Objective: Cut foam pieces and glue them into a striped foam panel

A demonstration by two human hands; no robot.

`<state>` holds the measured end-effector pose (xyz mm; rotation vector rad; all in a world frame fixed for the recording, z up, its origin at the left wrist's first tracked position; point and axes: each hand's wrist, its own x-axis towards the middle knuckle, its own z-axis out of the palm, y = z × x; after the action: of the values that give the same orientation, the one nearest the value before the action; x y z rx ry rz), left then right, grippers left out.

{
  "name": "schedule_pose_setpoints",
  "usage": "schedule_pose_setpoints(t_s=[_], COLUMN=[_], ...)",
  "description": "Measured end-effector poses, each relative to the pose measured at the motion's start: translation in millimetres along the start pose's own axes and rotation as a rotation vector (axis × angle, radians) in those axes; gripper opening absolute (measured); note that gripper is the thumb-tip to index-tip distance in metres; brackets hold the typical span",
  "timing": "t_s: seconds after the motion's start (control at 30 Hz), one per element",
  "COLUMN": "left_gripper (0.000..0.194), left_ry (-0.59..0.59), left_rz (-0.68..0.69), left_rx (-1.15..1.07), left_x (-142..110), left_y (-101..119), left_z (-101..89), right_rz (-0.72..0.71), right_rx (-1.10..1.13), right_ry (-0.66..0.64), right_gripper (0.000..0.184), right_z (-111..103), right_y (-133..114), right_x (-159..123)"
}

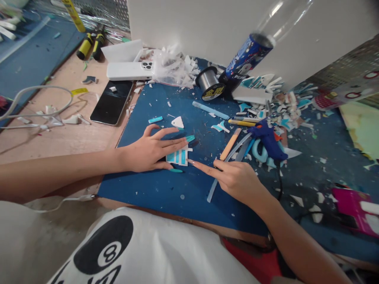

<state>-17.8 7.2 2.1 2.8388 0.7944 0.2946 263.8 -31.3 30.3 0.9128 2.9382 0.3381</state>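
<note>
A small white piece with light-blue stripes (pixel 182 157), like cut foam or card, lies on the blue mat (pixel 166 189). My left hand (pixel 151 152) rests over its left part with fingers spread, hiding some of it. At its right edge, the stretched index finger of my right hand (pixel 237 179) touches or nearly touches it. The other fingers of that hand are curled, with nothing visible in them. Just beyond my left fingers are a white rounded triangular piece (pixel 177 122) and a small blue strip (pixel 155 119).
Right of centre lie a blue glue gun (pixel 268 140), an orange-handled tool (pixel 231 144) and a clear glue stick (pixel 212 191). A wire spool (pixel 209 81) stands behind, near heaped scraps (pixel 291 100). A phone (pixel 112 102) and yellow-black pliers (pixel 91 43) lie left.
</note>
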Motion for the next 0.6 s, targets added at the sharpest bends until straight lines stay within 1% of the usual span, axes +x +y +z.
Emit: schedule_pose_setpoints(t_s=[0.37, 0.6], left_gripper=[0.061, 0.06], left_ry=[-0.03, -0.024], left_rz=[0.008, 0.007], left_rx=[0.024, -0.006], left_x=[1.1, 1.8], left_y=[0.0, -0.1], left_z=[-0.1, -0.1], right_rz=[-0.002, 0.004], right_rx=[0.044, 0.07], right_ry=[-0.033, -0.024], right_gripper=[0.068, 0.067], right_z=[2.0, 4.0], right_y=[2.9, 6.1], right_x=[2.0, 4.0])
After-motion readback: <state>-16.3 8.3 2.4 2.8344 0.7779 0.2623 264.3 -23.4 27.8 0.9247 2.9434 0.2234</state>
